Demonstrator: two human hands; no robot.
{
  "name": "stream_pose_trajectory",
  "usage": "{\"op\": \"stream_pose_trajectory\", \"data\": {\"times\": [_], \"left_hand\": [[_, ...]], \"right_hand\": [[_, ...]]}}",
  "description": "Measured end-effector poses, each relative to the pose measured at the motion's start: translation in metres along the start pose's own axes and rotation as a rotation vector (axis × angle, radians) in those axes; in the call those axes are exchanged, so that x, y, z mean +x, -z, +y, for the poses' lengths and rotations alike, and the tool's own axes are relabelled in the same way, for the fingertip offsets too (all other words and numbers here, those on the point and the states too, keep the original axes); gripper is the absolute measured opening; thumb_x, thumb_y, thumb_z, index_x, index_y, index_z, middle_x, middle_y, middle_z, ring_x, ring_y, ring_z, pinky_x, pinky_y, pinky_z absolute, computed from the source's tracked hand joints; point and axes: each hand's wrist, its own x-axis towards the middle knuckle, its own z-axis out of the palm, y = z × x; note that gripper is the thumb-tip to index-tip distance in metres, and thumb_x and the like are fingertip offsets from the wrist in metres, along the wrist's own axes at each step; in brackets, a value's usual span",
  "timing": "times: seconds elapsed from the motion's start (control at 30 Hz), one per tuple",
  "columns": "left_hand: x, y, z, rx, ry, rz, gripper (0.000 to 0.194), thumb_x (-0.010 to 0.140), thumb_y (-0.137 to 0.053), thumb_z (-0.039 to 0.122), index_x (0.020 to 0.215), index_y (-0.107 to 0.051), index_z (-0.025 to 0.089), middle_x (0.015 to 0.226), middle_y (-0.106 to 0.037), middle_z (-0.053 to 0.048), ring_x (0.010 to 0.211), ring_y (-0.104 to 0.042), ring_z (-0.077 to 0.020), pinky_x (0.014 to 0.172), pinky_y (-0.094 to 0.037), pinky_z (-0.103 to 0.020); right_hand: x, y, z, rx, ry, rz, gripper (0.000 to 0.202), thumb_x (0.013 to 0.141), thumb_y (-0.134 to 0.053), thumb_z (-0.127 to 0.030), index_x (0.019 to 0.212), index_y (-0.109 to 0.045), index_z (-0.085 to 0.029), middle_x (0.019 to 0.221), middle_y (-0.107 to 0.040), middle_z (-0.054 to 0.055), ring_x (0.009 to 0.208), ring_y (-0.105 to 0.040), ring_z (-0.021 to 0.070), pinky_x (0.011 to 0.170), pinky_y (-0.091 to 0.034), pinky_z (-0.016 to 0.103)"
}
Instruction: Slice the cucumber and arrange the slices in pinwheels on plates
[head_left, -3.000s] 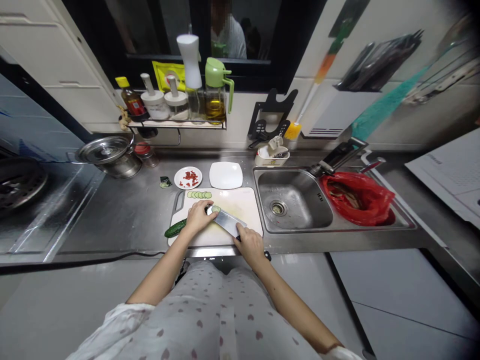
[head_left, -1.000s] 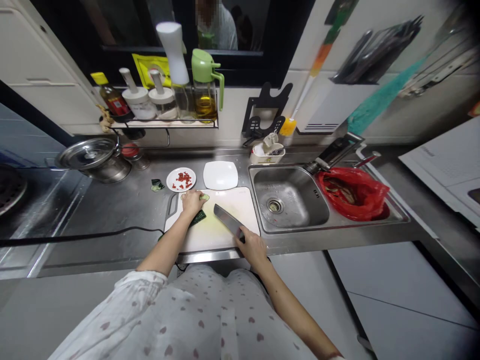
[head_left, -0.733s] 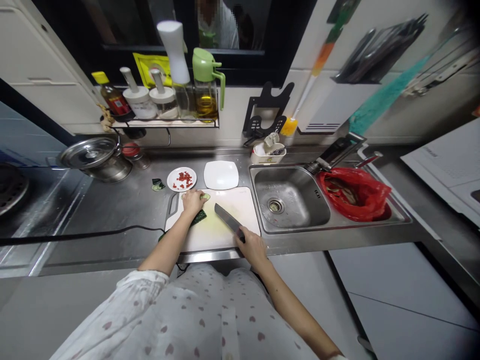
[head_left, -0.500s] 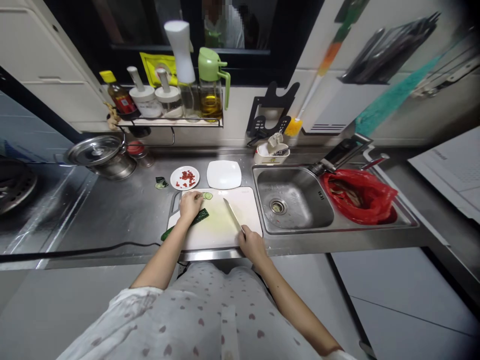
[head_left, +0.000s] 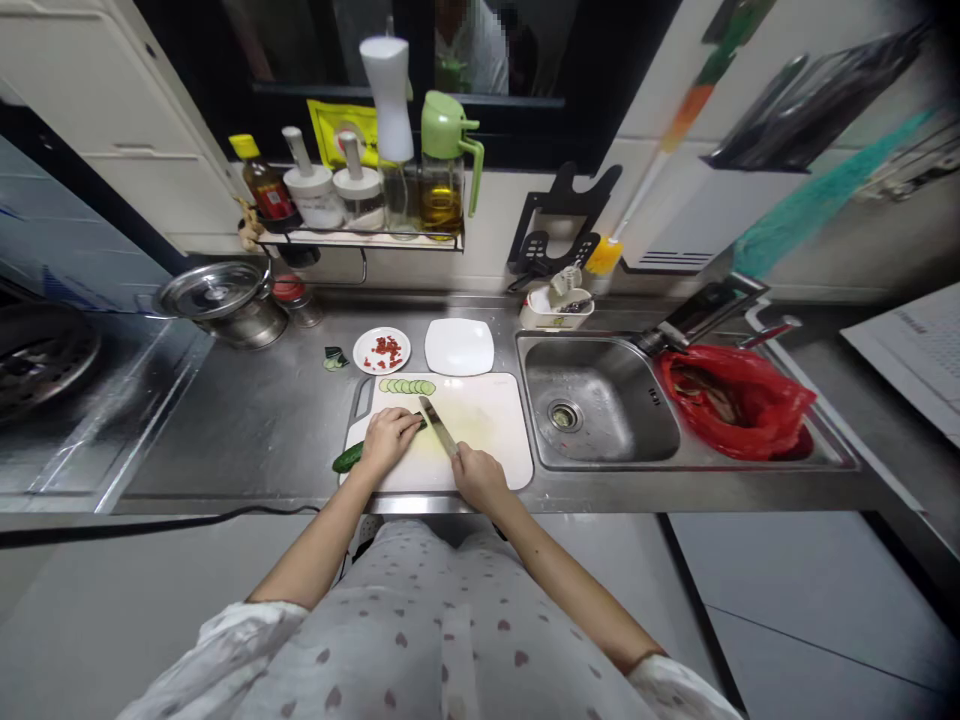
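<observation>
On the white cutting board, my left hand is closed over a dark green cucumber, whose end sticks out at lower left. My right hand grips the handle of a knife. Its blade points up and left, beside the cucumber's right end. Whether the blade touches the cucumber I cannot tell. A row of overlapping cucumber slices lies along the board's upper left.
Behind the board sit a plate of chopped red pieces and a white square plate. Cucumber scraps lie left. The sink and a red bag are at right.
My left hand has moved from the slices down onto the cucumber. My right hand has brought the knife left to the cucumber's right end. The row of slices is now uncovered.
</observation>
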Motion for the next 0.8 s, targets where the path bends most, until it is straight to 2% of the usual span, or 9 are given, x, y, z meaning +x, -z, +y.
{"op": "stream_pose_trajectory", "data": {"times": [0.37, 0.8], "left_hand": [[-0.002, -0.012, -0.008, 0.016, -0.112, 0.107, 0.023, 0.093, -0.055, 0.034, 0.101, -0.074, 0.025, 0.096, -0.068, -0.006, 0.089, -0.058, -0.0194, 0.082, -0.045, -0.034], [-0.002, -0.010, -0.006, -0.015, -0.118, 0.097, 0.025, 0.094, -0.052, 0.033, 0.102, -0.074, 0.024, 0.098, -0.067, -0.006, 0.091, -0.056, -0.0194, 0.082, -0.048, -0.033]], "right_hand": [[-0.001, -0.002, -0.007, -0.013, 0.013, -0.032, 0.029, 0.099, -0.031, -0.025, 0.114, -0.054, -0.017, 0.102, -0.070, 0.013, 0.096, -0.066, 0.0235, 0.076, -0.043, 0.030], [0.002, 0.000, -0.005, -0.046, 0.040, -0.061, 0.028, 0.098, -0.032, -0.021, 0.114, -0.054, -0.015, 0.102, -0.070, 0.014, 0.095, -0.066, 0.0240, 0.075, -0.043, 0.030]]}}
